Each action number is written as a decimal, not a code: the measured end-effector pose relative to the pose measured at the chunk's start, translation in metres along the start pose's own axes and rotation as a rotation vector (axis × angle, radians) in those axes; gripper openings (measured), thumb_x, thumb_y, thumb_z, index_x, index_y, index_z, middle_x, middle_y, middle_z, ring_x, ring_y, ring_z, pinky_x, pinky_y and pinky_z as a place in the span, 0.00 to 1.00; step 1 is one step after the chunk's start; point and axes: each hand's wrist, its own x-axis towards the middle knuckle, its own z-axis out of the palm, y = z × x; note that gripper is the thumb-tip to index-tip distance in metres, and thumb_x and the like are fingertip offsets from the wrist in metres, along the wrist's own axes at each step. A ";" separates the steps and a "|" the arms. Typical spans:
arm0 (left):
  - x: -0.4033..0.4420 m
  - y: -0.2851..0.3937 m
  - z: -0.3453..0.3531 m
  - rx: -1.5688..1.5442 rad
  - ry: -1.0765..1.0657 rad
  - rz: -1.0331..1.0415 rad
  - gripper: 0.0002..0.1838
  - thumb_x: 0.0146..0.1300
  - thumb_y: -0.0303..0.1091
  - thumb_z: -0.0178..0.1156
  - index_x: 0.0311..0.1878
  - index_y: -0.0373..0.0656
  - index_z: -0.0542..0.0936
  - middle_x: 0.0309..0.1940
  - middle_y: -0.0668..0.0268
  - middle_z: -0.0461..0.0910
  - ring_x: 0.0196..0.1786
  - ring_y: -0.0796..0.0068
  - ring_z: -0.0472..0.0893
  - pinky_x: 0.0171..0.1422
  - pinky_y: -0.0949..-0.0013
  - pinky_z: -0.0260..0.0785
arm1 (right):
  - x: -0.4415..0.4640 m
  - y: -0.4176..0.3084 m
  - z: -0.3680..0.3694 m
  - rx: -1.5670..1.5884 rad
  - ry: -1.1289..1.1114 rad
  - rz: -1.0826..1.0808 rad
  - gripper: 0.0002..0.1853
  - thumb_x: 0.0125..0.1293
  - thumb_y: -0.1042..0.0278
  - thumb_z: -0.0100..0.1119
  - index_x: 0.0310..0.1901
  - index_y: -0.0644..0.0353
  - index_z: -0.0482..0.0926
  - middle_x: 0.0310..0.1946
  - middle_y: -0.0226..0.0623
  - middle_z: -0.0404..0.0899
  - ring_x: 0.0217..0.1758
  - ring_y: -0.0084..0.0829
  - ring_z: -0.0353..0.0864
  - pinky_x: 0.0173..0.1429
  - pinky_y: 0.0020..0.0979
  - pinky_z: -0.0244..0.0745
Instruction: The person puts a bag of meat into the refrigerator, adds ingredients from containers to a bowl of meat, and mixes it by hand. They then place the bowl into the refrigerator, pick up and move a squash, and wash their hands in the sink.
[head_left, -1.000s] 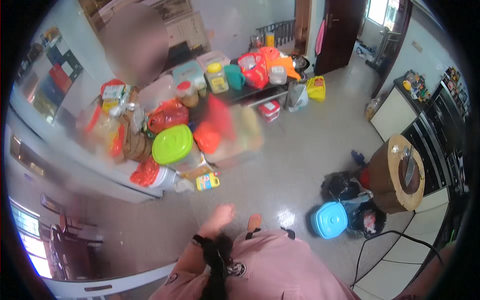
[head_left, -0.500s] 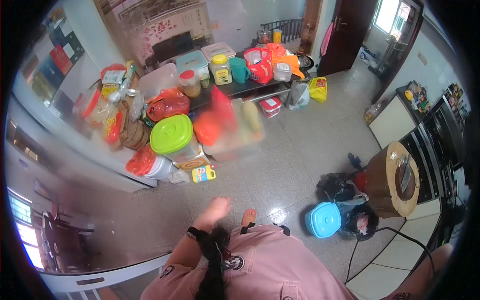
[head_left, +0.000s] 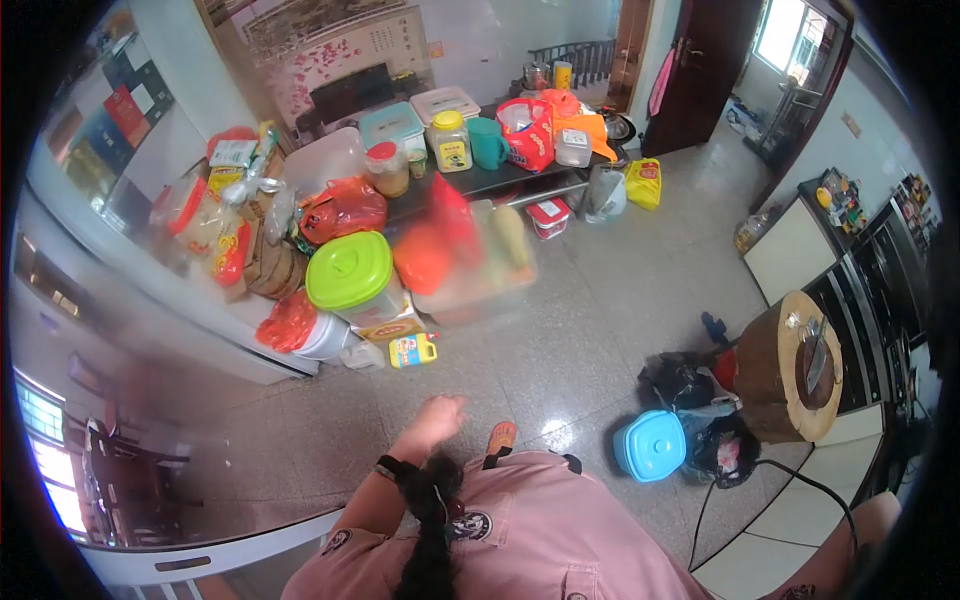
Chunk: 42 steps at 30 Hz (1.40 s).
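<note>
My left hand (head_left: 438,418) hangs above the tiled floor in front of my pink shirt (head_left: 560,500), its fingers curled in and nothing visible in them. A dark band (head_left: 390,466) circles that wrist. Nearest beyond the hand stands a small yellow jug (head_left: 412,350) with a blue label, on the floor and apart from it. At the lower right only my right forearm (head_left: 876,522) shows; the hand itself is lost beyond the dark edge. A blue lidded bin (head_left: 650,445) stands on the floor between me and the cupboards.
A wooden chopping block (head_left: 790,400) carries a cleaver (head_left: 817,360). Black bags (head_left: 725,450) and a black cable (head_left: 815,478) lie near it. Ahead, a dark table (head_left: 420,195) holds jars and bags. A green-lidded tub (head_left: 350,272) and a translucent box (head_left: 480,290) stand before it.
The view has shifted slightly, so the room's things sit a little lower and further right. My left hand stays curled in nearly the same place. More of my sandalled foot shows.
</note>
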 end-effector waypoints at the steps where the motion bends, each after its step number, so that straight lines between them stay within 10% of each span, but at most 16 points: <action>1: 0.006 -0.012 0.009 -0.045 0.016 0.004 0.12 0.59 0.38 0.58 0.40 0.38 0.78 0.37 0.47 0.80 0.44 0.45 0.79 0.51 0.48 0.71 | 0.001 -0.002 0.000 -0.010 0.002 -0.005 0.26 0.67 0.49 0.49 0.55 0.64 0.73 0.70 0.55 0.52 0.70 0.48 0.59 0.60 0.51 0.65; 5: 0.012 -0.001 -0.002 -0.043 -0.152 -0.086 0.22 0.58 0.33 0.57 0.57 0.38 0.74 0.45 0.44 0.79 0.49 0.44 0.78 0.56 0.52 0.71 | 0.012 -0.015 -0.009 -0.032 0.023 -0.029 0.25 0.67 0.49 0.49 0.54 0.64 0.73 0.70 0.55 0.53 0.69 0.48 0.60 0.59 0.51 0.66; 12: 0.015 0.001 -0.009 -0.013 -0.021 0.042 0.15 0.60 0.36 0.57 0.47 0.37 0.77 0.38 0.48 0.81 0.45 0.45 0.79 0.50 0.49 0.72 | 0.006 -0.047 -0.064 -0.137 0.251 -0.056 0.25 0.67 0.50 0.50 0.53 0.65 0.75 0.70 0.55 0.53 0.69 0.48 0.61 0.58 0.50 0.68; 16: 0.017 0.003 -0.017 0.019 -0.052 0.032 0.16 0.60 0.36 0.57 0.49 0.37 0.77 0.39 0.48 0.81 0.47 0.45 0.79 0.52 0.50 0.71 | -0.103 -0.016 -0.093 -0.186 0.219 0.616 0.17 0.68 0.70 0.45 0.56 0.60 0.74 0.59 0.50 0.72 0.60 0.48 0.74 0.63 0.43 0.68; 19: 0.024 -0.005 -0.015 0.011 -0.039 0.044 0.16 0.60 0.36 0.58 0.49 0.37 0.77 0.39 0.48 0.81 0.46 0.45 0.79 0.53 0.50 0.71 | -0.190 0.058 -0.008 -0.619 -0.245 1.250 0.13 0.56 0.77 0.59 0.45 0.64 0.77 0.50 0.48 0.78 0.54 0.43 0.78 0.59 0.36 0.72; 24: 0.040 -0.021 -0.001 0.005 -0.033 0.077 0.16 0.58 0.36 0.57 0.48 0.38 0.78 0.39 0.47 0.80 0.45 0.46 0.80 0.52 0.50 0.71 | -0.338 0.046 0.043 -0.466 -0.517 1.388 0.15 0.56 0.70 0.65 0.45 0.62 0.79 0.54 0.56 0.74 0.57 0.53 0.75 0.60 0.41 0.72; 42: 0.098 -0.026 -0.002 0.025 -0.119 0.117 0.12 0.59 0.37 0.56 0.41 0.40 0.79 0.36 0.50 0.81 0.41 0.48 0.81 0.49 0.49 0.72 | -0.355 0.055 0.058 -0.508 -0.427 1.613 0.15 0.57 0.73 0.62 0.47 0.64 0.79 0.56 0.57 0.73 0.57 0.53 0.75 0.61 0.41 0.71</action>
